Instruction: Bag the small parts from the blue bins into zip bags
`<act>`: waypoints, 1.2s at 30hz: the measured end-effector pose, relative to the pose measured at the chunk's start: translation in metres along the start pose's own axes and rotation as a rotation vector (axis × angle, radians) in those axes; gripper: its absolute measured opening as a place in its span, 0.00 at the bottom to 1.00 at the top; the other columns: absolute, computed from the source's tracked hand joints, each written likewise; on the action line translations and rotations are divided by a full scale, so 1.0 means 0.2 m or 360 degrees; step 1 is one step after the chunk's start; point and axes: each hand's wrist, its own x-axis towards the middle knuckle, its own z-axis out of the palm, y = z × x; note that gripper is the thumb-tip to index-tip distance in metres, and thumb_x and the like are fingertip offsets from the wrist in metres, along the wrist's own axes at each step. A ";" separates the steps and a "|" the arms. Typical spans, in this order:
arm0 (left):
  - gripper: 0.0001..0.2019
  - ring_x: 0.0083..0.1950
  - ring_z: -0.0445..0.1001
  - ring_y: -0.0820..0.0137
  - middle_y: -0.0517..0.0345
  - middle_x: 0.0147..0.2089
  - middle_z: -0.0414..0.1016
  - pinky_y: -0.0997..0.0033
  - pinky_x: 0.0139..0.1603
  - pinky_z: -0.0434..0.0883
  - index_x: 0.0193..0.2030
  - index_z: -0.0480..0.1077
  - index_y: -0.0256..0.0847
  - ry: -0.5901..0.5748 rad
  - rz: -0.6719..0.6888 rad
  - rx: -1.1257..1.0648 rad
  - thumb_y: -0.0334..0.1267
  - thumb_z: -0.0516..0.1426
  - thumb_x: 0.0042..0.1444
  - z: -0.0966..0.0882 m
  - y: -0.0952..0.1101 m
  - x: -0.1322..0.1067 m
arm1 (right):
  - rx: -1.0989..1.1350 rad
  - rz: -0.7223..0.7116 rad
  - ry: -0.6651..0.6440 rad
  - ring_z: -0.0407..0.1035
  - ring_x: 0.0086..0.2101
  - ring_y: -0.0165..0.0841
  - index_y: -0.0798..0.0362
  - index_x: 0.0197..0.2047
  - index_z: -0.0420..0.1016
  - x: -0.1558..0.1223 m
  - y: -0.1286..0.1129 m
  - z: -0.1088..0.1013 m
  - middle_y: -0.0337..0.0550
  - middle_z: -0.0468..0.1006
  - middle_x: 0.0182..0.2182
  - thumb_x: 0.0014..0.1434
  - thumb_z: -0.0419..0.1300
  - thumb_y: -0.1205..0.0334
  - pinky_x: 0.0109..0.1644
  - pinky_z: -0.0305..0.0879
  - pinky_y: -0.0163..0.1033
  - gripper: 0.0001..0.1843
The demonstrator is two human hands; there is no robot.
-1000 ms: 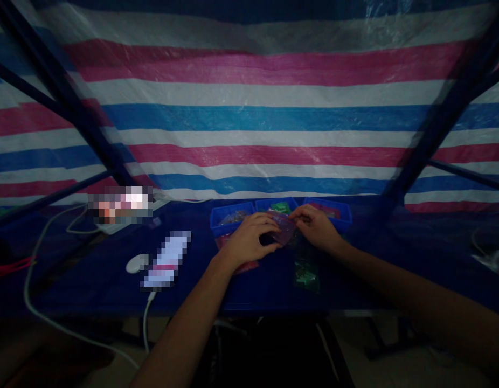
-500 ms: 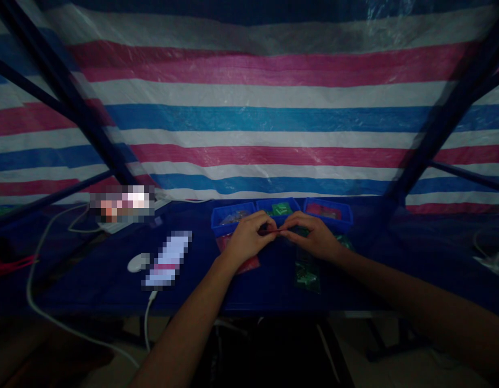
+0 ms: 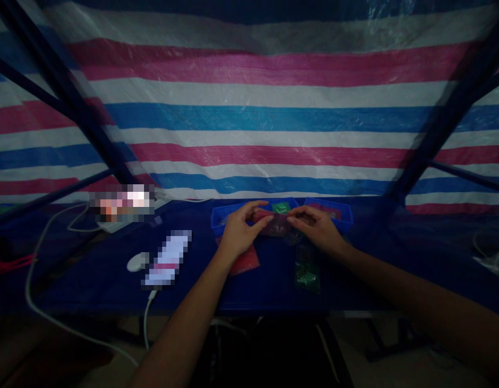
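A small see-through plastic bag (image 3: 277, 226) with a reddish tint is stretched between my hands above the table. My left hand (image 3: 243, 223) pinches its left side between thumb and fingers. The right side is gripped by the fingertips of my right hand (image 3: 316, 223). What lies inside the bag is too dim to make out. Under my left wrist a flat red packet (image 3: 246, 262) rests on the table. A clear packet with green pieces (image 3: 307, 276) lies nearer me, below my right hand.
Behind my hands stand a left blue bin (image 3: 217, 216), a middle blue bin (image 3: 293, 203) and a right blue bin (image 3: 345, 215). A phone on a cable (image 3: 168, 260), a white round object (image 3: 137, 262) and a power strip (image 3: 116, 223) sit to the left.
Both hands have risen slightly and turned. The bag, a thin reddish edge between the fingertips before, now faces me spread out. The packets on the table stay put.
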 end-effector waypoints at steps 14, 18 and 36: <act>0.32 0.44 0.83 0.63 0.54 0.45 0.85 0.64 0.46 0.78 0.70 0.66 0.47 -0.0081 -0.0063 -0.0067 0.46 0.66 0.61 0.00 0.02 -0.01 | -0.0049 0.0006 -0.0164 0.79 0.42 0.38 0.48 0.47 0.81 -0.01 0.00 0.00 0.43 0.85 0.42 0.60 0.70 0.48 0.48 0.74 0.43 0.16; 0.33 0.47 0.83 0.63 0.54 0.47 0.85 0.61 0.51 0.77 0.71 0.65 0.48 -0.0129 0.0002 -0.0001 0.45 0.67 0.60 0.01 0.02 -0.01 | -0.0189 0.0006 -0.0294 0.78 0.37 0.38 0.49 0.42 0.83 -0.01 0.01 0.00 0.42 0.84 0.37 0.59 0.69 0.47 0.45 0.75 0.44 0.15; 0.21 0.46 0.83 0.64 0.56 0.45 0.85 0.60 0.54 0.76 0.60 0.74 0.46 -0.0091 0.0084 0.0078 0.40 0.66 0.60 0.02 -0.01 0.00 | -0.0029 0.0015 -0.0197 0.79 0.47 0.38 0.48 0.53 0.75 0.00 0.00 0.01 0.46 0.82 0.48 0.58 0.71 0.52 0.49 0.77 0.43 0.22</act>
